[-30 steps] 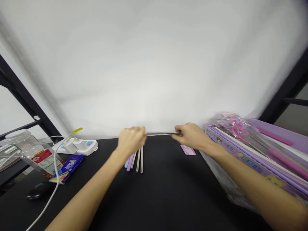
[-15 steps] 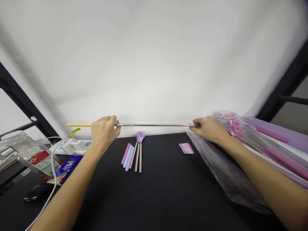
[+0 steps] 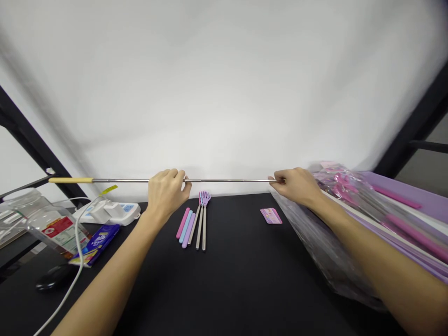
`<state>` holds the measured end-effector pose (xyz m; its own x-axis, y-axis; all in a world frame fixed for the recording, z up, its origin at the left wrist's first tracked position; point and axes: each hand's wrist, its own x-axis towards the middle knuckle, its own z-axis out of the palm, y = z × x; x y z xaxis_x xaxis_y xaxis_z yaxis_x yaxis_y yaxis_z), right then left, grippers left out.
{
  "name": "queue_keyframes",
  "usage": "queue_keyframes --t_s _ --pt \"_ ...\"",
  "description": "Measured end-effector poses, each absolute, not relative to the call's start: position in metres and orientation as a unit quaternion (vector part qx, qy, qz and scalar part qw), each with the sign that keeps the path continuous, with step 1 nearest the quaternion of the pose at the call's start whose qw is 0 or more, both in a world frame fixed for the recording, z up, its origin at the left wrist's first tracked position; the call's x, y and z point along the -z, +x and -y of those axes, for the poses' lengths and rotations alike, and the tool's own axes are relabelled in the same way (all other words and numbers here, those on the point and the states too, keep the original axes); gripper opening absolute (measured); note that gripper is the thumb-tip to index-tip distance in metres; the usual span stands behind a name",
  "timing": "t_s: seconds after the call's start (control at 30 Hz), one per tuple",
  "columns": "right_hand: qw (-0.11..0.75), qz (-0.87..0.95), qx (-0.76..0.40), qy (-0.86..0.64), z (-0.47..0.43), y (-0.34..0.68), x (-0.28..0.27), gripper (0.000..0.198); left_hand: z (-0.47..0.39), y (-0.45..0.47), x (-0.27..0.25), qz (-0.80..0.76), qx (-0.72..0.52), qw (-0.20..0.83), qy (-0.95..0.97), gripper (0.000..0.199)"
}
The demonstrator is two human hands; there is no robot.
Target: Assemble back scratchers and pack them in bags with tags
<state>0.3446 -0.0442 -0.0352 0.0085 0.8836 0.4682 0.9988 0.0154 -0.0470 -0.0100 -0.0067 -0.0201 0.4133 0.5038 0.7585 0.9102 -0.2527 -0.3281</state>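
Note:
A long telescopic back scratcher (image 3: 227, 180) stretches level across the view, its thin metal shaft drawn out. At its left end is a yellow handle (image 3: 71, 180). My left hand (image 3: 166, 190) is closed around the shaft, well to the right of that handle. My right hand (image 3: 296, 185) pinches the far right end, and its fingers hide the head. Below the shaft on the black table (image 3: 231, 289) lie several pieces with metal shafts (image 3: 204, 228) and pink and purple claw heads (image 3: 205, 198). Pink, blue and purple handles (image 3: 189, 229) lie beside them.
A small pink card (image 3: 271, 216) lies right of centre. Clear plastic bags (image 3: 336, 252) and a purple box (image 3: 402, 189) fill the right side. On the left are a power strip (image 3: 129, 213), a plastic jar (image 3: 59, 231), a blue packet (image 3: 100, 242), a white cable (image 3: 79, 247) and a black mouse (image 3: 56, 277).
The shaft has grown longer. Its yellow handle has moved far to the left, while my left hand has shifted right along the metal. My right hand has moved slightly left.

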Motion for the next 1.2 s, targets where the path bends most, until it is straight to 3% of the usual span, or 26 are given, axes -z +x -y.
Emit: queue_keyframes --t_s 0.13,0.3,0.53,0.73,0.97,1.1,1.2 --pt "0.178 0.7 0.146 -0.676 0.048 0.312 0.036 0.032 0.024 0.029 0.038 0.443 0.243 0.363 -0.783 0.018" --pt "0.18 0.754 0.143 -0.616 0.05 0.287 0.039 0.03 0.045 0.063 0.043 0.288 0.226 0.347 -0.863 0.019" --pt "0.166 0.69 0.12 -0.694 0.042 0.34 0.035 0.031 0.013 0.004 0.03 0.502 0.196 0.353 -0.765 0.016" --pt "0.158 0.736 0.126 -0.646 0.045 0.296 0.033 0.025 0.03 0.041 0.042 0.341 0.209 0.335 -0.853 0.02" --pt "0.134 0.711 0.144 -0.675 0.042 0.308 0.036 0.023 0.019 0.019 0.031 0.497 0.164 0.304 -0.796 0.016" --pt "0.126 0.73 0.148 -0.655 0.053 0.272 0.038 0.024 0.032 0.043 0.043 0.447 0.148 0.279 -0.837 0.023" --pt "0.136 0.741 0.139 -0.642 0.06 0.251 0.04 0.037 0.041 0.058 0.048 0.414 0.155 0.284 -0.851 0.022"
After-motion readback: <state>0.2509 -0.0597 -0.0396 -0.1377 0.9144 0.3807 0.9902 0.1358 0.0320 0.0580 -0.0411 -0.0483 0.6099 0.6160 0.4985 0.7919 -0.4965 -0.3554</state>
